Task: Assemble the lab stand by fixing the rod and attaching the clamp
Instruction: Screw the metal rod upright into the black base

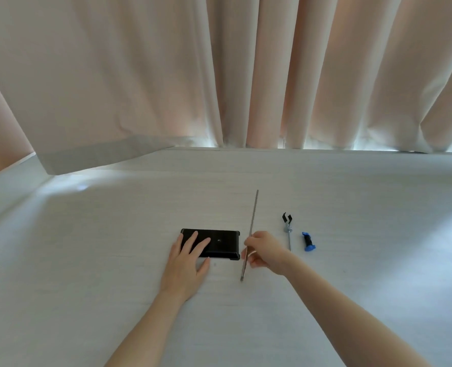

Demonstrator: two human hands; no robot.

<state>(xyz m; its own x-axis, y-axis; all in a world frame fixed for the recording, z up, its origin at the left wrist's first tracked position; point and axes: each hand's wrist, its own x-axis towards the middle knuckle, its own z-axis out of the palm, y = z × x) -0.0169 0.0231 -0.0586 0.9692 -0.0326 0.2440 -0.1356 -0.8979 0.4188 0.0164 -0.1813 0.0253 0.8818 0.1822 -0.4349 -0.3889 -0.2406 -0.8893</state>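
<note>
Resting flat and spread, the left hand (186,263) is pressing the black base (221,243); the right hand (266,251) is pinching the rod (253,213).

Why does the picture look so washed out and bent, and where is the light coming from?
Head view: daylight leaks under the curtains, leaving a bright patch on the table; the wide lens bows the table's far edge; the left hand on the black base and the right hand at the rod look soft.
</note>
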